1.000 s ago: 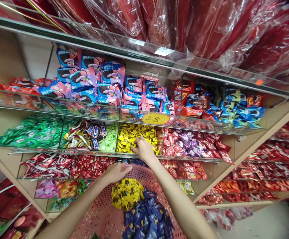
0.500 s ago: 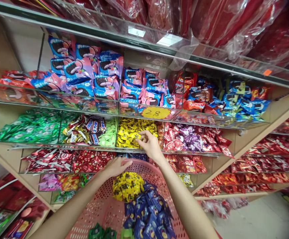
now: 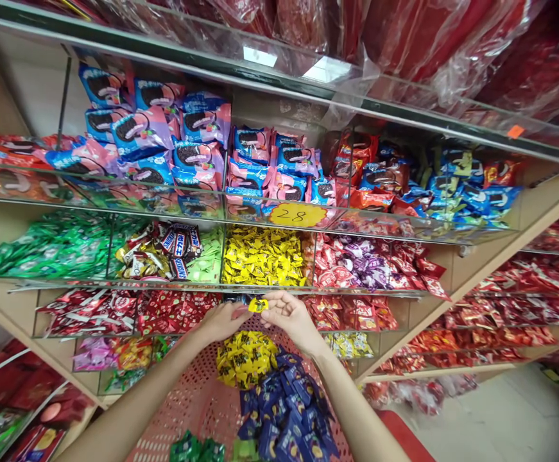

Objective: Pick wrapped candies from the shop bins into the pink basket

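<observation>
A yellow wrapped candy (image 3: 258, 305) is pinched between the thumb and fingers of my right hand (image 3: 291, 321), just over the far rim of a pink perforated basket (image 3: 197, 391). My left hand (image 3: 224, 321) is curled over that rim on the left, its thumb close to the candy. Whether the thumb touches it I cannot tell. Inside the basket lie a heap of yellow candies (image 3: 245, 359), a larger pile of dark blue packets (image 3: 291, 410), a few green packets (image 3: 195, 447) and something light green (image 3: 245, 450) at the bottom edge.
Ahead, a glass-fronted shelf compartment of yellow candies (image 3: 267, 256) sits between light green candies (image 3: 206, 256) and red and purple ones (image 3: 356, 263). Blue-pink cookie packs (image 3: 144, 131) fill the shelf above, over a yellow "28" tag (image 3: 299, 214). Angled shelves with red packets flank the right.
My right hand has drawn back from the yellow candy compartment to the basket rim, now with a yellow candy in its fingers. My left hand stays at the rim.
</observation>
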